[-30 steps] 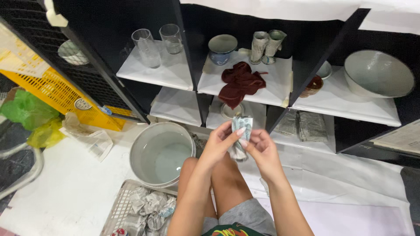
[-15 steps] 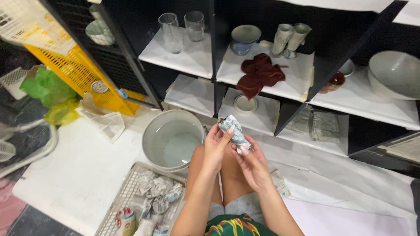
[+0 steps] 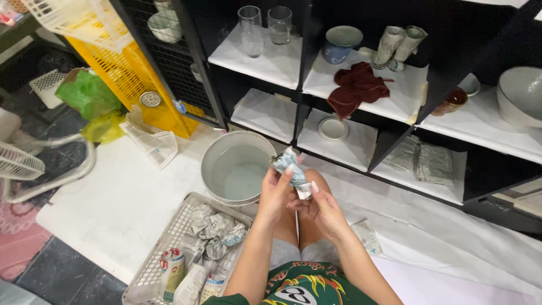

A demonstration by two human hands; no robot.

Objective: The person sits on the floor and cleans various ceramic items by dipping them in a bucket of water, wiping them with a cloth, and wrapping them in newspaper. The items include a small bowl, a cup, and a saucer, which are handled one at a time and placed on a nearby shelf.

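Note:
Both my hands hold a small object wrapped in crumpled newspaper (image 3: pixel 290 170) above my knees. My left hand (image 3: pixel 275 195) grips its left side with the fingers curled around it. My right hand (image 3: pixel 322 208) cups it from below and to the right. Just beyond the bundle stands a grey bucket (image 3: pixel 213 164) with water in it. By my left leg lies a white mesh basket (image 3: pixel 153 265) with several more paper-wrapped items.
A black shelf unit (image 3: pixel 310 56) with white paper liners holds two glasses (image 3: pixel 263 28), a bowl (image 3: pixel 340 43), a dark red cloth (image 3: pixel 355 87), a small dish (image 3: pixel 332 129) and a large grey bowl (image 3: pixel 520 95). A yellow crate (image 3: pixel 121 79) and green bags (image 3: pixel 89 95) stand left.
The view has swung to the left and down. My hands with the wrapped bundle have dropped lower and closer to my knees, turning the bundle.

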